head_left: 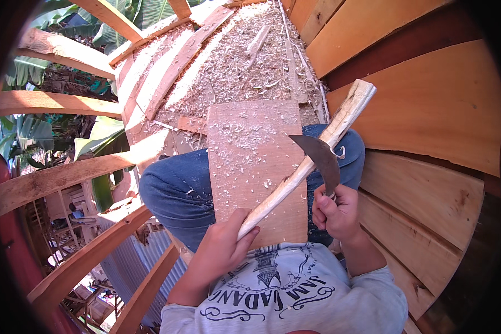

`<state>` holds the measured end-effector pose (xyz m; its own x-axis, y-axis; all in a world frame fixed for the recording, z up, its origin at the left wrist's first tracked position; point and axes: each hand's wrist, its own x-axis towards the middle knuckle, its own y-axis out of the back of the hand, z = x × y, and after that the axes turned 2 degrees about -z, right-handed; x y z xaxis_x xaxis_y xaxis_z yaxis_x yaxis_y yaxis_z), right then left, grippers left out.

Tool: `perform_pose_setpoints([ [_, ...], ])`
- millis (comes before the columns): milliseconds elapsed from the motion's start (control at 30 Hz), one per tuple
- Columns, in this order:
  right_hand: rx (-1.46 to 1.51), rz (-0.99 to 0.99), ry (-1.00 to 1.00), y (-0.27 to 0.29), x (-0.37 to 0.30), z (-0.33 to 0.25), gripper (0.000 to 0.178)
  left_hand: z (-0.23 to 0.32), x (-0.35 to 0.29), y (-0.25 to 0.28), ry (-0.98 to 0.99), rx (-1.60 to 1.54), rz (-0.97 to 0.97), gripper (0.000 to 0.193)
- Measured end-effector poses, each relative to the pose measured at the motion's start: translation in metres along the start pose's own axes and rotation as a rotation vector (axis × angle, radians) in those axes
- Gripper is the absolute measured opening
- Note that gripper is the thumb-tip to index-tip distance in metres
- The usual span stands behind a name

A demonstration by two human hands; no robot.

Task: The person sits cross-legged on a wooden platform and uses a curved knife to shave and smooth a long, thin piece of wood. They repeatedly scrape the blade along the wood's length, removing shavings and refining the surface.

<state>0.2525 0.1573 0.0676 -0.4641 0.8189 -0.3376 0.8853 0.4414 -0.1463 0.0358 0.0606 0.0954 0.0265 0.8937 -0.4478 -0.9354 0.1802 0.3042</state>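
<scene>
My left hand [225, 241] is wrapped round the lower end of a pale, peeled wooden stick [284, 187], which slants up to the right across my lap. In my right hand [336, 214] is the handle of a sickle [321, 157] with a dark curved blade. The blade crosses the stick near its middle, its point toward the left. A small curled shaving [340, 152] stands at the stick beside the blade. Under the stick, a flat wooden board [255, 167] lies over my legs, sprinkled with small chips. Most of the sickle's handle is hidden in my fist.
Wood shavings [234, 61] cover the floor ahead, with loose planks [186, 58] among them. Close on the right rises a plank wall [412, 108]. Open wooden rails [67, 177] run along the left, with banana leaves [103, 136] and corrugated metal sheeting [129, 273] beyond them.
</scene>
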Motion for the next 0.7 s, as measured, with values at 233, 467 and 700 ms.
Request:
perform_pose_setpoints([
  [233,0.09,0.179,0.118,0.004,0.005,-0.006,0.021,-0.008,-0.005,0.002,0.055,-0.036,0.004,0.021],
  [467,0.338,0.022,-0.114,0.005,0.013,-0.019,0.029,-0.009,-0.007,0.004,0.018,0.037,0.046,0.021],
  [700,-0.169,-0.457,0.057,0.001,0.0,-0.01,0.017,-0.01,-0.001,0.005,-0.017,0.006,0.02,0.022],
])
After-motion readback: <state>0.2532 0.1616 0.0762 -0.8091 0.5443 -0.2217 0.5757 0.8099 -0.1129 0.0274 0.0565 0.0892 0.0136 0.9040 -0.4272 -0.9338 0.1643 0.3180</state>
